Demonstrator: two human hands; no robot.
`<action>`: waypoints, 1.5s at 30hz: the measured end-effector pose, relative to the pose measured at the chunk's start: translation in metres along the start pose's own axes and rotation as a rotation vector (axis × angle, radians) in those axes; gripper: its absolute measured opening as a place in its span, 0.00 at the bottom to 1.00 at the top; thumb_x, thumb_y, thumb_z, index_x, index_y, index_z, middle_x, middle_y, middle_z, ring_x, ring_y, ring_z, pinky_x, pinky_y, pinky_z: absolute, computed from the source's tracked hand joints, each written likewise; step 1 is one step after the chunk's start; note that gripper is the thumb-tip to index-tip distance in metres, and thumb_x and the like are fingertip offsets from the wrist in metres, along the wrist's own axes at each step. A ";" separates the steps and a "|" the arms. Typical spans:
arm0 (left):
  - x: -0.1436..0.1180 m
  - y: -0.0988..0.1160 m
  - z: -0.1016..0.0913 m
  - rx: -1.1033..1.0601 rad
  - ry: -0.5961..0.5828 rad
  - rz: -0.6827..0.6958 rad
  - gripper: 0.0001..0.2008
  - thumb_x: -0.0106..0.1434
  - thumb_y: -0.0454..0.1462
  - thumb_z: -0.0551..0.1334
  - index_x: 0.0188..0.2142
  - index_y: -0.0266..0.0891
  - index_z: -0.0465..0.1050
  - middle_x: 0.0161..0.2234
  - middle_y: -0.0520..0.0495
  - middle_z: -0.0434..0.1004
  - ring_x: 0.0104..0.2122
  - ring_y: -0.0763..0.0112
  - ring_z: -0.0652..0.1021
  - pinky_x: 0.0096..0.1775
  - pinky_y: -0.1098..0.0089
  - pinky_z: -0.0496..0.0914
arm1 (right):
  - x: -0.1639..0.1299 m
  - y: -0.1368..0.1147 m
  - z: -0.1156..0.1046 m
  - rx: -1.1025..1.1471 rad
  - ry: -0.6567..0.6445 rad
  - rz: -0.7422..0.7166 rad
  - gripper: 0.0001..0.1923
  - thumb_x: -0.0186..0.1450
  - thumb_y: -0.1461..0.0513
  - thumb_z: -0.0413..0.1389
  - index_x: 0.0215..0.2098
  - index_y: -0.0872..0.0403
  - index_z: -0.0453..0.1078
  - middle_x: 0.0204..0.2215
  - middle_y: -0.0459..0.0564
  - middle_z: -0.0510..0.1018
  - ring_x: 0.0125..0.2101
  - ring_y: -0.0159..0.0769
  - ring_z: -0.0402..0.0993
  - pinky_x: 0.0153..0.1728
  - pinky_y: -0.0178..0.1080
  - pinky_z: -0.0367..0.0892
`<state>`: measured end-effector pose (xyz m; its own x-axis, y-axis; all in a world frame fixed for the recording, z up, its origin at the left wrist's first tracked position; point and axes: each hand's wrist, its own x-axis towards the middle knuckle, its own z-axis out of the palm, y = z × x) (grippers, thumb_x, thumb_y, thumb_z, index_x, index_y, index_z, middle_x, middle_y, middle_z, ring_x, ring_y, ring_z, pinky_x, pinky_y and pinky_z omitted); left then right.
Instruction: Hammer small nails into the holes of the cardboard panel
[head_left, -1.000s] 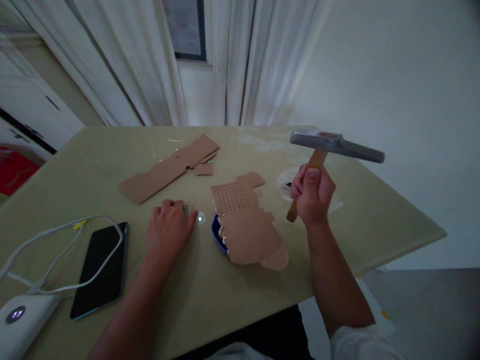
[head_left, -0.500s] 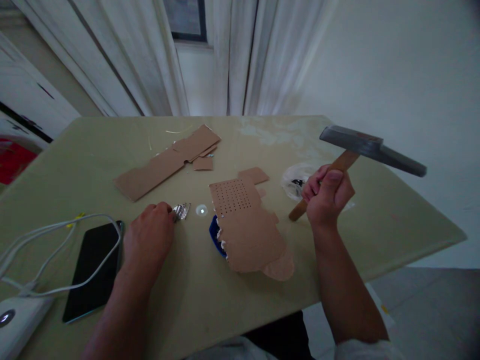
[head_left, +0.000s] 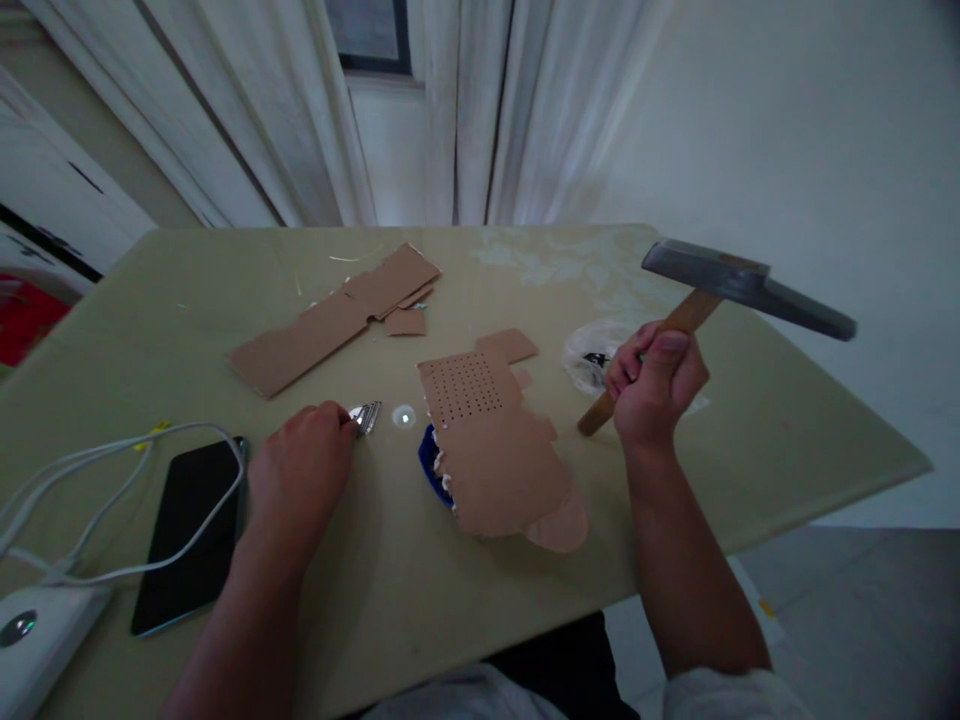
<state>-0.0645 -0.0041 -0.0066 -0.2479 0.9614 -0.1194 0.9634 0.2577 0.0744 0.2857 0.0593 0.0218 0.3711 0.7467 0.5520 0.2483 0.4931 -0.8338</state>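
My right hand (head_left: pixel 660 385) is wrapped round the wooden handle of a hammer (head_left: pixel 720 275), held up over the right side of the table with its metal head uppermost. On the table, my left hand (head_left: pixel 304 470) is closed at the near end of a small bunch of shiny metal nails (head_left: pixel 366 417). Its fingertips are turned away, so what they pinch is hidden. Between my hands lies a cut brown cardboard piece (head_left: pixel 499 455) with rows of small holes in its upper part. A blue object (head_left: pixel 433 465) shows from under its left edge, along with white blobs.
A small clear round disc (head_left: pixel 403 416) lies beside the nails. Cardboard scraps (head_left: pixel 337 320) are further back, and a crumpled clear plastic bag (head_left: pixel 589 355) is near my right hand. A dark tablet (head_left: pixel 187 535), white cables (head_left: pixel 112 575) and a white device (head_left: pixel 45 640) occupy the left.
My left hand has shifted slightly at the nails, which lie a little differently. The hammer stays raised in my right hand, almost still. The view has tilted very slightly.
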 end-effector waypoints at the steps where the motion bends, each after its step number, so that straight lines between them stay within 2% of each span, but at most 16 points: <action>1: 0.001 0.000 0.002 -0.014 0.003 0.017 0.17 0.78 0.43 0.54 0.45 0.42 0.83 0.46 0.31 0.87 0.43 0.38 0.87 0.37 0.53 0.74 | 0.000 0.000 0.000 -0.009 -0.004 0.004 0.29 0.75 0.32 0.52 0.34 0.43 0.59 0.21 0.38 0.53 0.16 0.33 0.48 0.16 0.39 0.47; 8: 0.005 -0.002 0.011 -0.065 0.012 0.040 0.17 0.77 0.44 0.55 0.43 0.41 0.82 0.47 0.31 0.88 0.44 0.39 0.87 0.39 0.54 0.74 | -0.001 0.000 0.000 -0.015 -0.001 -0.001 0.29 0.76 0.32 0.52 0.35 0.44 0.60 0.21 0.38 0.55 0.16 0.32 0.49 0.16 0.39 0.48; 16: 0.005 0.009 0.004 -0.038 -0.096 0.007 0.16 0.78 0.44 0.56 0.44 0.40 0.80 0.49 0.31 0.88 0.50 0.41 0.86 0.43 0.56 0.73 | 0.001 0.007 0.001 0.149 0.002 -0.056 0.29 0.74 0.35 0.60 0.33 0.47 0.64 0.19 0.34 0.57 0.14 0.26 0.48 0.12 0.33 0.47; 21: 0.005 0.007 0.005 -0.082 -0.037 0.004 0.17 0.79 0.44 0.54 0.44 0.39 0.79 0.49 0.28 0.87 0.49 0.39 0.86 0.44 0.54 0.74 | 0.001 0.008 0.002 0.158 0.006 -0.074 0.28 0.76 0.36 0.59 0.32 0.47 0.64 0.19 0.35 0.57 0.14 0.26 0.49 0.12 0.33 0.46; 24: 0.006 0.007 0.006 -0.153 0.056 0.016 0.17 0.78 0.45 0.53 0.46 0.39 0.78 0.47 0.30 0.88 0.47 0.39 0.86 0.44 0.52 0.74 | 0.001 0.006 0.002 0.148 0.002 -0.074 0.28 0.76 0.36 0.59 0.32 0.47 0.64 0.19 0.36 0.56 0.14 0.26 0.48 0.12 0.33 0.45; 26: 0.006 0.008 0.005 -0.293 0.098 0.108 0.16 0.75 0.47 0.55 0.46 0.40 0.78 0.45 0.33 0.88 0.45 0.44 0.86 0.45 0.53 0.75 | 0.001 0.006 0.002 0.141 0.000 -0.064 0.29 0.75 0.35 0.59 0.32 0.47 0.63 0.19 0.35 0.56 0.14 0.26 0.48 0.12 0.33 0.46; 27: 0.006 0.009 0.004 -0.394 0.069 0.194 0.17 0.74 0.48 0.56 0.46 0.41 0.79 0.44 0.36 0.89 0.44 0.47 0.86 0.46 0.55 0.76 | 0.001 0.005 0.002 0.142 0.001 -0.060 0.29 0.75 0.35 0.59 0.32 0.47 0.63 0.19 0.35 0.56 0.14 0.26 0.49 0.12 0.32 0.46; 29: 0.004 0.012 0.002 -0.580 -0.096 0.407 0.17 0.72 0.49 0.58 0.44 0.44 0.82 0.42 0.42 0.90 0.41 0.53 0.87 0.44 0.59 0.77 | 0.001 0.005 0.002 0.158 0.000 -0.059 0.29 0.74 0.35 0.60 0.32 0.47 0.64 0.19 0.34 0.57 0.14 0.26 0.49 0.12 0.32 0.46; 31: 0.003 0.015 0.002 -0.632 -0.256 0.553 0.18 0.72 0.49 0.58 0.43 0.46 0.84 0.40 0.44 0.90 0.39 0.56 0.86 0.42 0.61 0.76 | 0.001 0.005 0.002 0.179 0.001 -0.068 0.28 0.74 0.36 0.61 0.32 0.48 0.65 0.19 0.34 0.57 0.14 0.25 0.49 0.12 0.31 0.46; 32: 0.002 0.015 0.002 -0.598 -0.282 0.572 0.18 0.72 0.49 0.57 0.42 0.46 0.85 0.40 0.44 0.91 0.39 0.56 0.87 0.42 0.61 0.76 | 0.001 0.005 0.002 0.188 -0.001 -0.071 0.28 0.75 0.37 0.61 0.32 0.48 0.65 0.19 0.34 0.58 0.14 0.25 0.49 0.12 0.31 0.46; 37: 0.005 0.012 0.007 -0.358 -0.216 0.478 0.20 0.73 0.45 0.57 0.46 0.44 0.88 0.45 0.40 0.92 0.44 0.50 0.88 0.45 0.57 0.75 | 0.001 0.006 0.001 0.187 -0.007 -0.066 0.27 0.75 0.38 0.61 0.33 0.48 0.66 0.19 0.35 0.57 0.14 0.25 0.50 0.12 0.32 0.47; 45: 0.003 0.014 0.001 -0.173 -0.175 0.379 0.21 0.75 0.41 0.55 0.52 0.41 0.88 0.49 0.37 0.91 0.49 0.46 0.88 0.49 0.54 0.76 | 0.001 0.007 0.002 0.189 -0.016 -0.078 0.27 0.75 0.37 0.61 0.32 0.47 0.65 0.18 0.35 0.57 0.14 0.26 0.48 0.11 0.33 0.45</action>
<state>-0.0515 0.0024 -0.0072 0.1544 0.9641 -0.2158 0.9478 -0.0829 0.3081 0.2863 0.0639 0.0168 0.3427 0.7093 0.6160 0.1026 0.6235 -0.7750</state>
